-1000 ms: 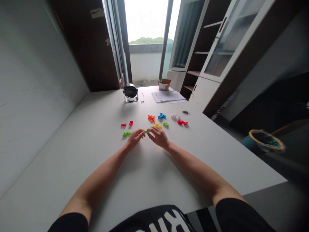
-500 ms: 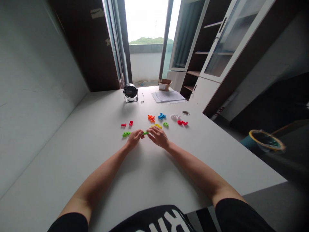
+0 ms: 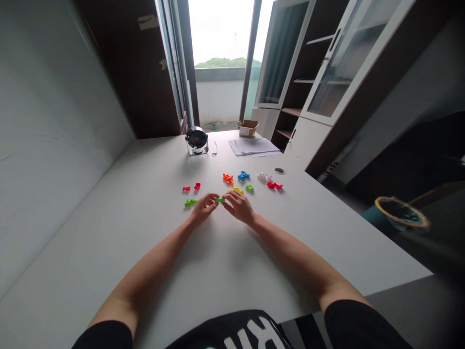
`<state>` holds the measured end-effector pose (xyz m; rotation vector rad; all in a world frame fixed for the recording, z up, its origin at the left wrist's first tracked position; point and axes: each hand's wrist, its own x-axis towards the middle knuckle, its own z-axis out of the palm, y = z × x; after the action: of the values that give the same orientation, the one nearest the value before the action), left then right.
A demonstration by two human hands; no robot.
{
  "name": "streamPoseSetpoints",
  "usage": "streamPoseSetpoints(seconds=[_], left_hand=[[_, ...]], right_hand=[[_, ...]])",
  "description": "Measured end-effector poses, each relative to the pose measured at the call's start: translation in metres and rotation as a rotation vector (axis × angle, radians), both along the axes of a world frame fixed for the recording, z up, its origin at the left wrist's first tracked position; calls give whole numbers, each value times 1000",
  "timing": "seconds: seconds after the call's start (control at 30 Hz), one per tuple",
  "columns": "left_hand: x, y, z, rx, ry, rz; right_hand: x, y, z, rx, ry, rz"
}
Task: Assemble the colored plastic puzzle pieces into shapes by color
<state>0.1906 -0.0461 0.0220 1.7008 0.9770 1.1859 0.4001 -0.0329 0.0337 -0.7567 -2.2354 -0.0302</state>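
Both hands meet over the white table around a small green plastic piece (image 3: 219, 199). My right hand (image 3: 239, 206) pinches its right end between thumb and fingers. At the left end, my left hand (image 3: 204, 207) has its thumb and forefinger curled around the piece; their exact contact is too small to make out. Just left of that hand lies another green plastic piece (image 3: 190, 202). Yellow pieces (image 3: 238, 190) sit right behind my right fingers, partly hidden by them. A light green piece (image 3: 249, 188) rests a little farther right.
Beyond the hands lie red pieces (image 3: 196, 185), orange pieces (image 3: 228, 179), blue pieces (image 3: 243, 176), white pieces (image 3: 264, 177) and more red pieces (image 3: 274, 185). Farther back stand a black round device (image 3: 196, 139), papers (image 3: 253, 145) and a small cardboard box (image 3: 248, 128). A cable hole (image 3: 279, 170) is at right.
The fingers of my left hand have spread a little and shifted around the left end of the green piece. My right hand stays nearly where it was. The loose pieces lie unmoved.
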Motion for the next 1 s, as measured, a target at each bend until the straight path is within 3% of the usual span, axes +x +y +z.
streamPoseSetpoints(seconds=[0.3,0.77,1.0], left_hand=[[-3,11,-13,17,2,19],[-4,9,-13,5,19,17],[-4,7,-5,-11,53,-10]], right_hand=[[0,1,-2,29,-14,-10],[-1,-1,1,10,1,11],[-1,-3,4,24,-28,11]])
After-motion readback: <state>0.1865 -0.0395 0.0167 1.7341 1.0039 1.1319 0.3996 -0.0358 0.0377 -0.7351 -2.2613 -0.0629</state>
